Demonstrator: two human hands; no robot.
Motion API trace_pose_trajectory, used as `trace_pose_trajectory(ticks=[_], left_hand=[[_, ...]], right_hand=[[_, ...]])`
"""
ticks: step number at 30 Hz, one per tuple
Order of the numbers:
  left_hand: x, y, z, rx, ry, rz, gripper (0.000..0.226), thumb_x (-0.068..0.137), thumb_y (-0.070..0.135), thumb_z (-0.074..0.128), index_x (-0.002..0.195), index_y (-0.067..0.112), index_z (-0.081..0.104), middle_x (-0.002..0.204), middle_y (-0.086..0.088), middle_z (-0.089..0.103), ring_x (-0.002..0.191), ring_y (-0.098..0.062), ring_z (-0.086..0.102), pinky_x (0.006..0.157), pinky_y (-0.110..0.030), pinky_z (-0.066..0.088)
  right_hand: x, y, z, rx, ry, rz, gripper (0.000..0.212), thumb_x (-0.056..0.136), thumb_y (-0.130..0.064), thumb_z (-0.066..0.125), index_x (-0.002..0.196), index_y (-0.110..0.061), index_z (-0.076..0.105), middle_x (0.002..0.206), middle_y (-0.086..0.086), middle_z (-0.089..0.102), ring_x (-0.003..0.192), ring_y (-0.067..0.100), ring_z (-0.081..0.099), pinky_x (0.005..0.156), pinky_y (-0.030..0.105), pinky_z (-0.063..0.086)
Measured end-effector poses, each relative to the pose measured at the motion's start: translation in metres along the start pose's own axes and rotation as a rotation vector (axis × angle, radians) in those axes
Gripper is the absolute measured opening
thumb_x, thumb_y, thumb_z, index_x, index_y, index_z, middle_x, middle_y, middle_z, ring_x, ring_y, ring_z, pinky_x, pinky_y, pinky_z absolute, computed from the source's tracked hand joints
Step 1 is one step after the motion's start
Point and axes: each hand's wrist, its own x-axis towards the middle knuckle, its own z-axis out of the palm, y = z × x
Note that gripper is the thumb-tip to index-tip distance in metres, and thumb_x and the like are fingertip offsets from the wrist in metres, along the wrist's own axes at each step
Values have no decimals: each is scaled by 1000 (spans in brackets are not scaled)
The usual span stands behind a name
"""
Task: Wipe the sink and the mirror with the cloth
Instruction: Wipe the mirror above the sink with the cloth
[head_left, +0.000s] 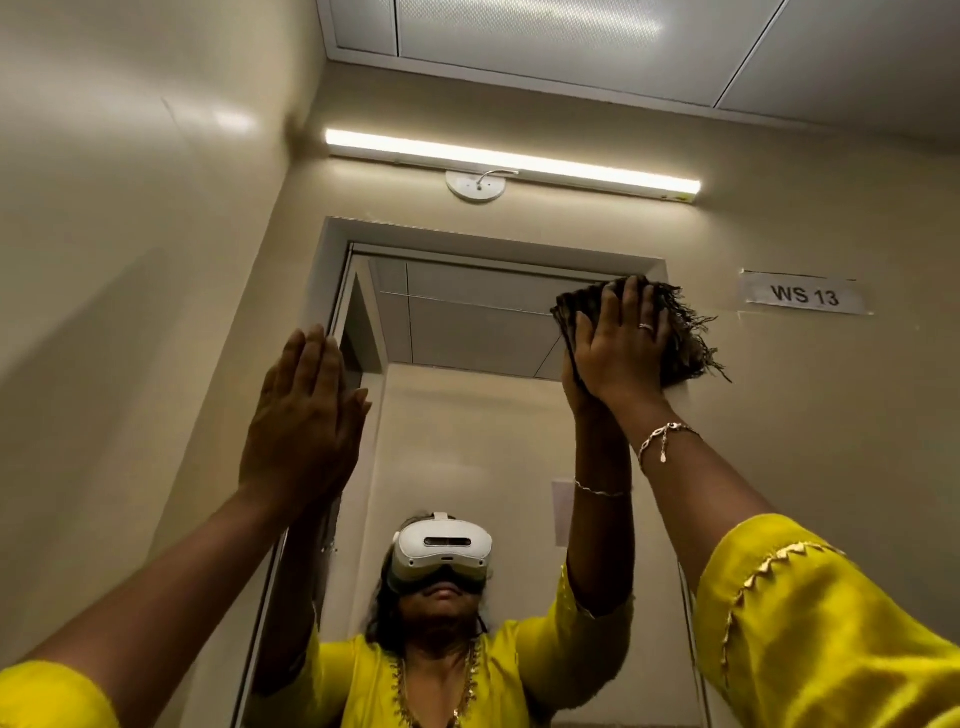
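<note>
Right hand (618, 353) flat, fingers straight up, pressing dark cloth (685, 340) on upper right corner of mirror (467, 332) (long axis lying across, fringe pointing right), left hand (306, 415) flat, fingers together, at mirror's left edge

The mirror (467, 426) stood upright, tall and narrow in a pale frame, its glass giving back ceiling panels and beige wall. The cloth (680, 338), dark brown with a ragged fringe of loose threads, was bunched flat against the mirror's upper right corner, spilling past the mirror's right edge, pinned under the right hand (618, 345).
</note>
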Motion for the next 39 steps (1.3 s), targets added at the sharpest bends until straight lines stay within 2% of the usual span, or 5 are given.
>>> trace_pose_trajectory(ticks=[19, 30, 34, 37, 39], left_hand=[[0, -3, 5, -46, 22, 10, 91, 81, 72, -1, 142, 5, 11, 153, -10, 12, 139, -17, 1, 113, -34, 6], [2, -16, 13, -91, 93, 60, 69, 90, 43, 42, 143, 4, 19, 152, -11, 17, 140, -16, 7, 114, -29, 8], [3, -17, 7, -180, 79, 68, 74, 92, 57, 22, 140, 2, 25, 149, -8, 18, 139, -19, 12, 115, -35, 14], [0, -20, 12, -156, 112, 148, 64, 93, 44, 37, 139, 1, 26, 148, -20, 26, 139, -25, 14, 113, -33, 13], [4, -20, 15, -287, 108, 54, 75, 91, 59, 13, 141, 4, 24, 149, -5, 16, 138, -15, 9, 114, -25, 9]], right_hand=[[0, -26, 5, 46, 12, 139, 60, 98, -40, 24, 148, -11, 7, 157, 13, 0, 145, 27, -3, 116, 42, -3], [-5, -129, 24, 100, 32, 50, 62, 97, -41, 21, 148, -10, 5, 157, 14, -3, 144, 29, -6, 116, 42, -2], [-10, -171, 31, 126, 19, -23, 62, 98, -41, 20, 148, -10, 3, 157, 14, -7, 144, 29, -8, 116, 43, -4], [-11, -191, 34, 142, -15, -104, 61, 98, -40, 20, 148, -10, 1, 156, 14, -8, 144, 29, -11, 116, 42, -6], [-11, -199, 34, 151, -29, -159, 61, 98, -40, 21, 147, -11, 1, 157, 13, -8, 144, 28, -11, 116, 42, -6]])
